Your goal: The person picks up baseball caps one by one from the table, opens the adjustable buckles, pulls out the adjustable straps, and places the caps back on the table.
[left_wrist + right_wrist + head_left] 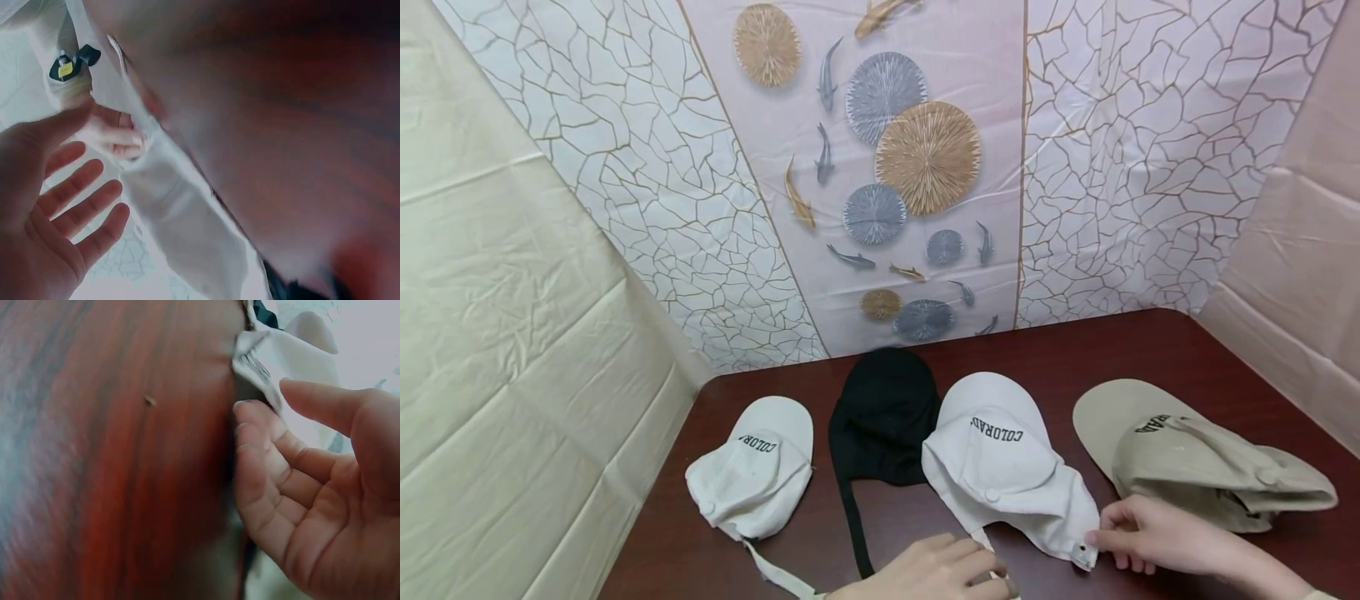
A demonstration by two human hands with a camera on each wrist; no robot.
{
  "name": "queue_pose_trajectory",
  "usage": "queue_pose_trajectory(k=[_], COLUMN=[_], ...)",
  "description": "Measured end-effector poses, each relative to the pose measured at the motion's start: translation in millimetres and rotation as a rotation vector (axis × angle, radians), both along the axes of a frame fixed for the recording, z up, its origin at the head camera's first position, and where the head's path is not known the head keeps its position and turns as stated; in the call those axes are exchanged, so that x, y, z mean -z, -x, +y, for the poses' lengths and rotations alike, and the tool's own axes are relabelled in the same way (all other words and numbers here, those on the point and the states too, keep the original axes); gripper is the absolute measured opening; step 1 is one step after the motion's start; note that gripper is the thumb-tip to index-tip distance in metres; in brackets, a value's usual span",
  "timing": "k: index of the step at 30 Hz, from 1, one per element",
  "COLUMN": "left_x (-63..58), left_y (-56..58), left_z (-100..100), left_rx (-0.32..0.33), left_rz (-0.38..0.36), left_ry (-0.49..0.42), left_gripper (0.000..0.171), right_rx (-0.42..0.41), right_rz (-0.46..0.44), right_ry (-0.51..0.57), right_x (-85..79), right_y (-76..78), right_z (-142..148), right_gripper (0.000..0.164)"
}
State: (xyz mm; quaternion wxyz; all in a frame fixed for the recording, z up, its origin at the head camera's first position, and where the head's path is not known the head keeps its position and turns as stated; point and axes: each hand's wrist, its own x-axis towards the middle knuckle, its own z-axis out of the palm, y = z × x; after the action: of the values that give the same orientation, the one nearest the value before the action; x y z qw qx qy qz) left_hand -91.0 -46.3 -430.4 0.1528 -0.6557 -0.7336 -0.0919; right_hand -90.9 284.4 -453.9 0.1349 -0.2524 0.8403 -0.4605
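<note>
Head camera looks from above, forward and down over the table (655,550), set farthest off, backdrop (1150,167) at 12 o'clock. Wrist cameras sit close and rolled sideways: left has the left hand (37,244) at 8 and table at 3; right has the right hand (319,494) at 4, table at 9. Head and left wrist share the right hand and the white cap (1000,467) at head-view 5 o'clock.

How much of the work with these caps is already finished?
Apparently laid out: the left white cap, the black cap and the beige cap, on the table. In hand: the right white cap, with the right grip at its flap. Remaining, probably: settling that flap, with the right grip not yet away.
</note>
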Motion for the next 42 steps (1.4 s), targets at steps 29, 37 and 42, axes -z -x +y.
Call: queue_pose_trajectory(k=[29, 37, 42], left_x=[-21.7, -2.3, 4.0], left_y=[79.9, 88.2, 88.2], left_z=[8.9, 26.3, 29.2], left_rx=[-0.443, -0.46, -0.432], left_rz=[-0.025, -0.098, -0.147], left_ry=[0.03, 0.277, 0.373], left_gripper=[0.033, 0.043, 0.033], right_rx=[0.253, 0.051, 0.006], right_rz=[0.596, 0.461, 0.428], right_ry=[-0.242, -0.335, -0.405], right_x=[-55.7, -23.8, -12.6], right_y=[23.9, 28.0, 24.5], right_z=[-43.9, -53.4, -54.9], right_gripper=[0.041, 0.055, 0.058])
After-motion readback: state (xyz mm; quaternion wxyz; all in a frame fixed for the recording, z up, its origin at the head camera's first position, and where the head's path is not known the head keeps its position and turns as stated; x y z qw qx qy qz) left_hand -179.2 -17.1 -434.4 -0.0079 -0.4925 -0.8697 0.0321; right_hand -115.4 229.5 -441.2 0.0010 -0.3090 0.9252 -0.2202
